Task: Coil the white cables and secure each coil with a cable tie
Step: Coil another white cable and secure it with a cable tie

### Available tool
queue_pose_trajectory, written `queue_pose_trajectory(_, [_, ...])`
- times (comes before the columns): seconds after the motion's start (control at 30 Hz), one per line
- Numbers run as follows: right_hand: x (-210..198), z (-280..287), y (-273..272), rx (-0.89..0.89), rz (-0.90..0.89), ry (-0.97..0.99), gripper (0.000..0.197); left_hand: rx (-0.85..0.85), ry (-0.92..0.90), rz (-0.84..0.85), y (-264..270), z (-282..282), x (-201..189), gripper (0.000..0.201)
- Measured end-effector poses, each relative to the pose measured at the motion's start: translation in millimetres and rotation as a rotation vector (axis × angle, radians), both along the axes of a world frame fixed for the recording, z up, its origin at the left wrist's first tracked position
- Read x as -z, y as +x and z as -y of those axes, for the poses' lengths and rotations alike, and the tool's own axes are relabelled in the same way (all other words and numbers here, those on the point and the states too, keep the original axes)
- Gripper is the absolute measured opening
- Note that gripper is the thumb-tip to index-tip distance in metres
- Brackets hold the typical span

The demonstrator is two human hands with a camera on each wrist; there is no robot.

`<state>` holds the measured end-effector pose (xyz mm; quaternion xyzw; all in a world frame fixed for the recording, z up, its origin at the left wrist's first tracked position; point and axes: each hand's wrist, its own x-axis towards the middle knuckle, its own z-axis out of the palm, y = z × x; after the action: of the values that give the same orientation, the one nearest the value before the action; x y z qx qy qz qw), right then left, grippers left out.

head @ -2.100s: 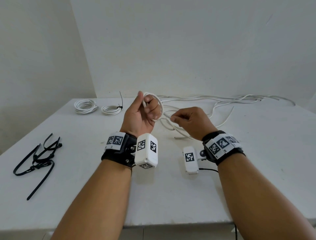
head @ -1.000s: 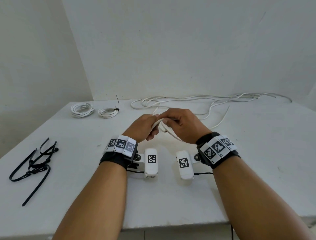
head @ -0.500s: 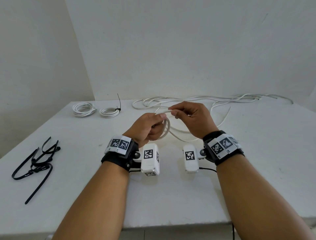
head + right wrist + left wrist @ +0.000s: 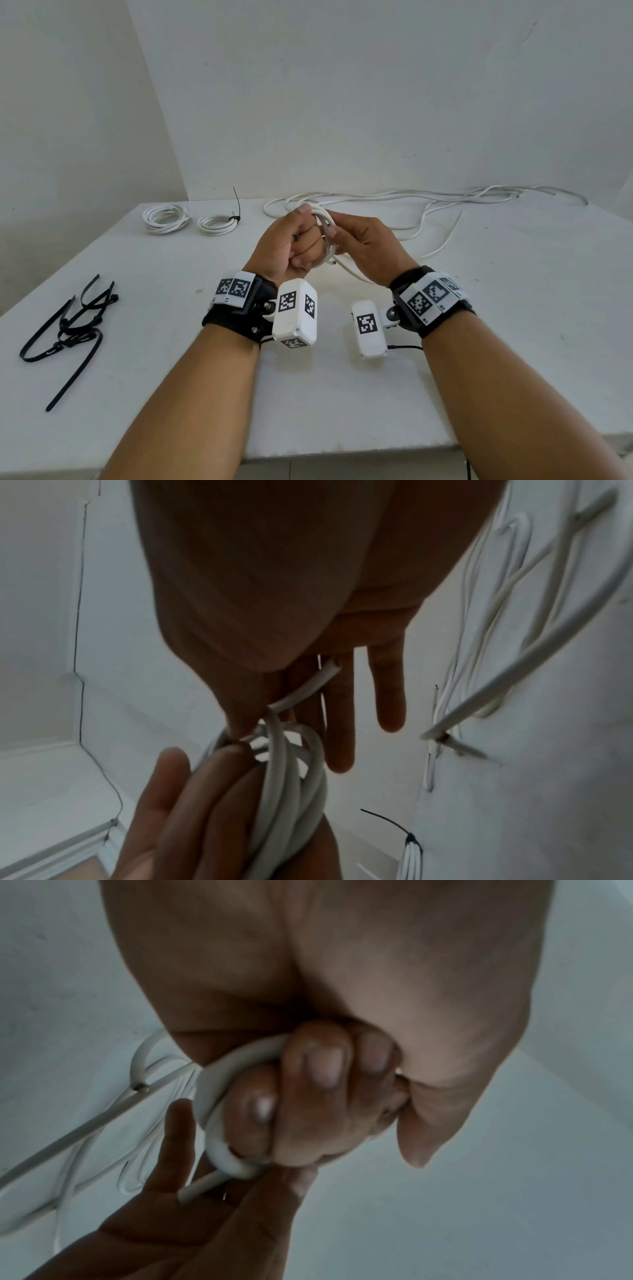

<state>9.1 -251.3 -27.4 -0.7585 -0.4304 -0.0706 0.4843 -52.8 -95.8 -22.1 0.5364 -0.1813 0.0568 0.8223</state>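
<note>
My left hand (image 4: 291, 240) is held above the table's middle, fingers (image 4: 308, 1083) curled through a small coil of white cable (image 4: 324, 224). The coil (image 4: 212, 1085) wraps round those fingers in several turns (image 4: 291, 791). My right hand (image 4: 366, 246) meets it from the right. Its thumb pinches the cable against nearly straight fingers (image 4: 342, 723), and the cut cable end (image 4: 322, 679) lies across them. More loose white cables (image 4: 428, 202) trail along the table's far edge. A heap of black cable ties (image 4: 68, 329) lies at the left.
Two finished white coils sit at the back left: one (image 4: 166, 219) with no visible tie, one (image 4: 217, 224) with a black tie (image 4: 236, 214) standing up. The white table (image 4: 513, 325) meets a white wall behind; its front edge is just under my forearms.
My right hand has come down and left from above the coil and now meets my left hand. The left hand has rolled so its curled fingers face me.
</note>
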Motion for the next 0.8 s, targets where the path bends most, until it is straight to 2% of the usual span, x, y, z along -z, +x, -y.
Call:
queue_pose_trajectory(0.2, [-3,3,-1,0.024,-0.035,0.095,0.017,-0.023,0.116,-0.05,1,1,1,0.05])
queue_pose_trajectory(0.27, [-3,4,0,0.059,-0.005,0.083,0.015,-0.089,0.183,-0.086,1,1,0,0.05])
queue_pose_trajectory(0.37, [-5,7,1,0.115,0.096,0.054,0.018,-0.28,0.453,-0.142,0,0,1,0.05])
queue_pose_trajectory(0.43, [-5,8,2,0.122,0.137,0.015,0.022,-0.374,0.544,-0.169,-1,0,2,0.047])
queue_pose_trajectory(0.5, [-5,8,4,0.126,0.165,-0.027,0.025,-0.382,0.476,-0.201,1,0,3,0.034])
queue_pose_trajectory(0.6, [-6,9,5,0.127,0.201,-0.095,0.028,-0.353,0.272,-0.251,5,2,0,0.014])
queue_pose_trajectory(0.73, [-7,9,6,0.121,0.202,-0.149,0.028,-0.274,0.103,-0.309,3,7,-8,0.01])
queue_pose_trajectory(0.8, [-7,8,4,0.102,0.217,-0.154,0.027,-0.308,0.004,-0.36,3,12,-11,0.011])
